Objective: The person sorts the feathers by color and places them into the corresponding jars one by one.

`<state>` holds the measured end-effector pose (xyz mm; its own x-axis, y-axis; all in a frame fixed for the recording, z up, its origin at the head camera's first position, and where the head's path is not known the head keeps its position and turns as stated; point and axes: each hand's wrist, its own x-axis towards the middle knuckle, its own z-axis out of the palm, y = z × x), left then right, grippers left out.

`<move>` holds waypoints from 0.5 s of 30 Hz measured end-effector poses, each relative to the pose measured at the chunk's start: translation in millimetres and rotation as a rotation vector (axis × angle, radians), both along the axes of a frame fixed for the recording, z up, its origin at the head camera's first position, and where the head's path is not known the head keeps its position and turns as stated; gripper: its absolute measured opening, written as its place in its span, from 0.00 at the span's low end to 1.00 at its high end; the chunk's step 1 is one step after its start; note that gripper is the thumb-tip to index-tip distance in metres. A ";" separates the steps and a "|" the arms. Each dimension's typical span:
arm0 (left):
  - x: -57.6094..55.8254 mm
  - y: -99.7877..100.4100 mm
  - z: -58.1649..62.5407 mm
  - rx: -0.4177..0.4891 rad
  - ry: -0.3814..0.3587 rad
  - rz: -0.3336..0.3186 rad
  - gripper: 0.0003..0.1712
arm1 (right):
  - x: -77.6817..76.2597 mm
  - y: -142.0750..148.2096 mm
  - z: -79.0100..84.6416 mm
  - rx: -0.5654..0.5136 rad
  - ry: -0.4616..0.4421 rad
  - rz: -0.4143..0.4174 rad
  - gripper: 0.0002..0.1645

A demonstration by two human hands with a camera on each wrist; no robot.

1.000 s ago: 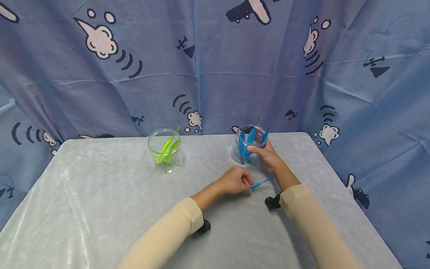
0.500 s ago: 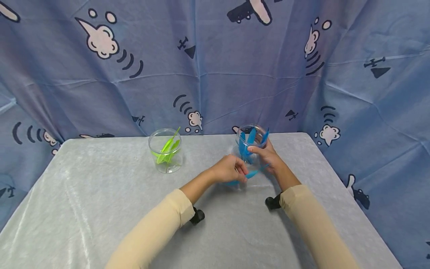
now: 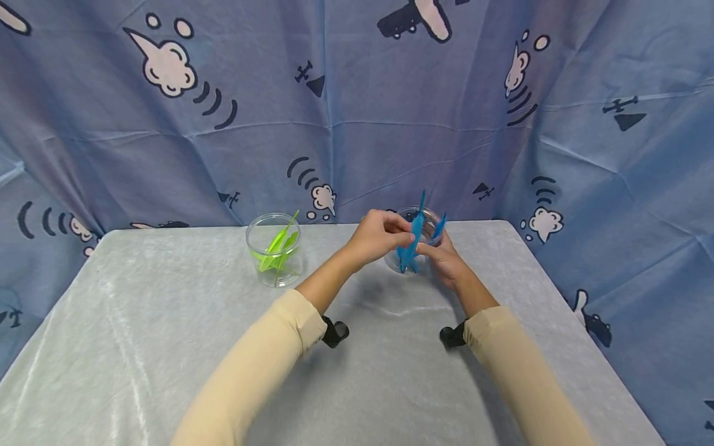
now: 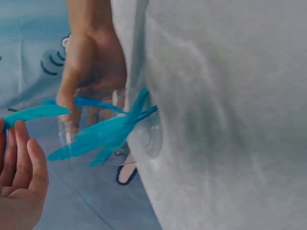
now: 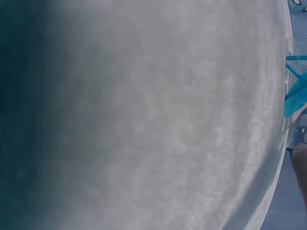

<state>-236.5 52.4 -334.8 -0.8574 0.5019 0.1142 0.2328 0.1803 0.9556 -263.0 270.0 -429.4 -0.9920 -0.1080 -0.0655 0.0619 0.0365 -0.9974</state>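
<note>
In the head view my left hand pinches a blue feather between thumb and fingertips, its thin end pointing up, at the mouth of a clear plastic jar. My right hand grips this jar from the right, thumb near the rim. Several blue feathers lie inside it, seen through the wall in the left wrist view. There, the held feather sits outside the rim, above my left fingers. At the right wrist view's edge, only part of the blue feathers and a jar wall shows.
A second clear jar with several lime-green feathers stands to the left, near the table's back edge. A pale grey cloth covers the table. Behind it hangs a blue patterned curtain.
My left hand has picked up the blue feather from the cloth in front of the jar and raised it to the jar's mouth, turning it upright. My right hand has stayed on the jar.
</note>
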 end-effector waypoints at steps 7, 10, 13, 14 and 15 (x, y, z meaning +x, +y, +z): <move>-5.8 5.3 19.3 0.092 0.005 0.077 0.09 | -1.3 -0.2 -1.0 0.025 0.012 -0.003 0.52; -7.3 10.9 22.1 0.117 0.037 0.123 0.08 | -1.8 -0.3 -1.2 0.019 0.010 -0.004 0.52; -8.2 17.5 22.0 0.125 0.082 0.175 0.06 | -1.7 -0.1 -1.0 0.010 0.007 -0.004 0.53; -8.5 19.7 21.5 0.122 0.094 0.193 0.06 | -1.6 0.1 -0.9 0.008 0.003 -0.004 0.54; -8.9 21.7 20.8 0.118 0.106 0.206 0.05 | -1.6 0.1 -0.8 0.007 0.001 -0.003 0.54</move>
